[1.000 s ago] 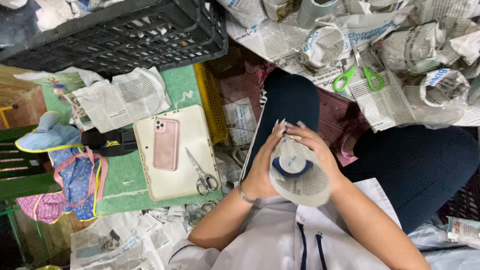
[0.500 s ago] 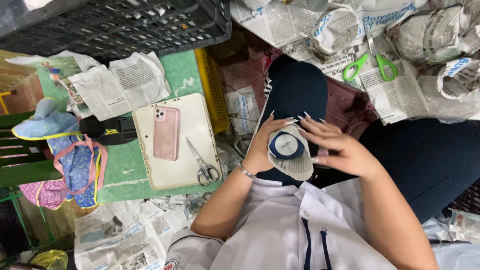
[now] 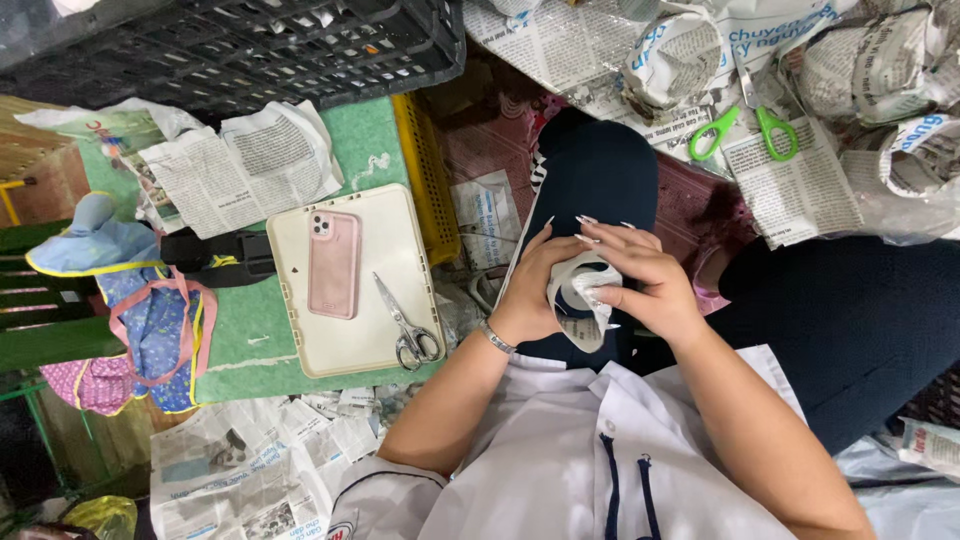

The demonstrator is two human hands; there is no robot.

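**Hands wrapped a small bundle in newspaper over the lap**

Both hands met above the person's dark-trousered lap. The left hand cupped a paper bundle from the side, fingers curled round it, a thin bracelet on its wrist. The right hand closed over the bundle from the other side, its long pale nails pressed into the newsprint. The bundle sat between the two palms, just above the knee; what lay inside it could not be told.

Just beside the left elbow lay a cream tray on a green mat. On it rested a pink phone and, touching neither the phone nor the rim, small steel scissors. Loose newspaper lay past the tray, and a blue hat off to the side.

Farther out stood a yellow basket on edge and a black crate. Beyond the knees, green scissors lay on spread newspaper among several wrapped bundles.
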